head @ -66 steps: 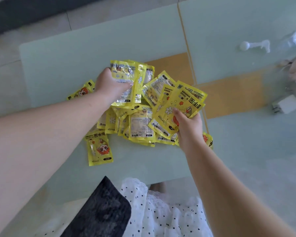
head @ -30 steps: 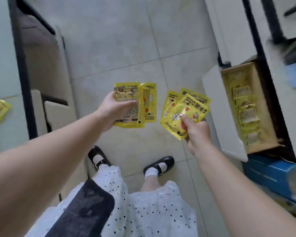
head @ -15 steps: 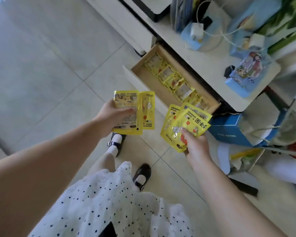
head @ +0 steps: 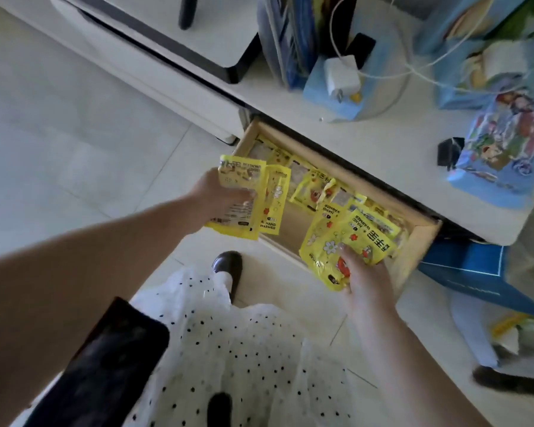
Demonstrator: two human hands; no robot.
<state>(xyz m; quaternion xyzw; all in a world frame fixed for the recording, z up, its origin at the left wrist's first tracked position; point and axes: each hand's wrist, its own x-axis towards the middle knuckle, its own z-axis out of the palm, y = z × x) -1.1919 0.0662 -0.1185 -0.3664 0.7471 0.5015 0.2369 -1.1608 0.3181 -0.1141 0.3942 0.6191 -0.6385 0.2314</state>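
1. Hand-warmer packets, bright yellow, are stacked in the left hand, which grips them firmly over the left end of the open drawer.
2. Over on the other side, the right hand pinches a second fanned bunch by its lower corner, just above the drawer's front right part.
3. Inside, loose packets of the same kind lie in a row along the back wall.
4. That drawer is pulled out from a white cabinet, with a white charger resting on top.
5. A blue box stands on the floor just right of the drawer.
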